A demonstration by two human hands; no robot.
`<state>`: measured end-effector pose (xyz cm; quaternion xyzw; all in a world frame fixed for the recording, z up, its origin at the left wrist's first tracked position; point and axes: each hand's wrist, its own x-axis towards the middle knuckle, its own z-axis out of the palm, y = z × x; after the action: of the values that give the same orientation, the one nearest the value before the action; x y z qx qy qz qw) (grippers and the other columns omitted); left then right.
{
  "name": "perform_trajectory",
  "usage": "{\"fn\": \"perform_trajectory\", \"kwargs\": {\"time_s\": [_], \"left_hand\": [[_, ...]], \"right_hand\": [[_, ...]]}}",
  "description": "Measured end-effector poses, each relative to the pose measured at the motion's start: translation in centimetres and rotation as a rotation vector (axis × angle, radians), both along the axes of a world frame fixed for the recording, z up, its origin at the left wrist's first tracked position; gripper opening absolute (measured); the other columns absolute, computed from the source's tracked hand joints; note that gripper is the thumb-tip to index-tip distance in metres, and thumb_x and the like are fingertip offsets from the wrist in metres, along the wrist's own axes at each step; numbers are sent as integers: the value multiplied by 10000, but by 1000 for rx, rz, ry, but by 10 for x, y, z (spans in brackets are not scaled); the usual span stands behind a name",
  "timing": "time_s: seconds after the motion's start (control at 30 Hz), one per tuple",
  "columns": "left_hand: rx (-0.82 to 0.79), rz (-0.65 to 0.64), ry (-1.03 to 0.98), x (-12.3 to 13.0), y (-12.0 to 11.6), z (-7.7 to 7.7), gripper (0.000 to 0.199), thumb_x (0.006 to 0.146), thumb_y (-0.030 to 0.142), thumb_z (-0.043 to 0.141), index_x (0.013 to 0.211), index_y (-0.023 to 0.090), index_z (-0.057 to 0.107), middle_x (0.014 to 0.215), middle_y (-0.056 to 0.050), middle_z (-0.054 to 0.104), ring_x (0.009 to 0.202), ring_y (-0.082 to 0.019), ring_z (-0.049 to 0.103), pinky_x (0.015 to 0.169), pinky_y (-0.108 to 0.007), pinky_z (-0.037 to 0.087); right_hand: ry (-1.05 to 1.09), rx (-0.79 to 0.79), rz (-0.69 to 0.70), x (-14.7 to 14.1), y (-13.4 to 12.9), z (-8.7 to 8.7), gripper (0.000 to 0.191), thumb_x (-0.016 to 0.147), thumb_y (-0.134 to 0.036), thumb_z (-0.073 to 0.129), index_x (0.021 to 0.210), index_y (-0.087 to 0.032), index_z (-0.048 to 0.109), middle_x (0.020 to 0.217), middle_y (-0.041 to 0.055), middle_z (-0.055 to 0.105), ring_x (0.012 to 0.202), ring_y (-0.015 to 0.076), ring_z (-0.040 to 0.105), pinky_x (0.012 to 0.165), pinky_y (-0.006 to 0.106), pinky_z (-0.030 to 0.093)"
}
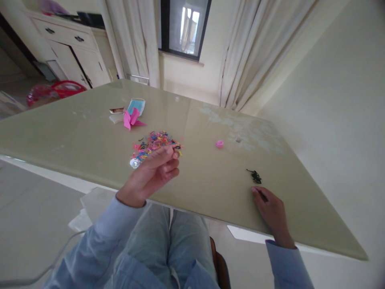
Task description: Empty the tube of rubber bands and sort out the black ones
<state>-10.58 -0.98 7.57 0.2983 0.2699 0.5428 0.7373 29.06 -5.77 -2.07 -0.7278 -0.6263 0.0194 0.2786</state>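
A heap of small multicoloured bands [155, 139] lies on the table [204, 180], partly hidden behind my left hand [161, 166]. Thumb and forefinger of that hand pinch a small black band [177, 147] above the heap's right edge. Further right is a little tangle of black bands [255, 176]. Just below this tangle, my right hand [270, 206] rests on the table with its fingers curled together. Something dark shows between those fingers, too small to name.
A pink ring-shaped piece [219, 143] and a small clear item [238, 139] sit mid-table. At the back left are a pink folded paper [134, 118] and a blue face mask [136, 106]. A shiny white round item [134, 163] touches the heap's front.
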Motion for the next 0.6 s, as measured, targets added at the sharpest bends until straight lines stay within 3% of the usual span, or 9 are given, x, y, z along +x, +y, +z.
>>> {"fn": "perform_trajectory", "kwargs": {"time_s": [0.17,0.6], "left_hand": [[-175,-188,-274,39,-26,3,170,833,252,780,859,155,642,803,29,553,522,-14,381,474,-142,368],[-296,-246,-370,91,-26,5,209,762,197,834,899,163,680,787,34,551,534,-11,401,475,-136,358]], "right_hand": [[15,0,-2,-2,-1,-1,489,886,-579,461,905,-189,755,934,135,787,835,276,723,796,389,550],[68,23,33,-3,-4,0,420,911,-509,473,924,-196,752,949,123,782,856,263,716,806,380,544]]}}
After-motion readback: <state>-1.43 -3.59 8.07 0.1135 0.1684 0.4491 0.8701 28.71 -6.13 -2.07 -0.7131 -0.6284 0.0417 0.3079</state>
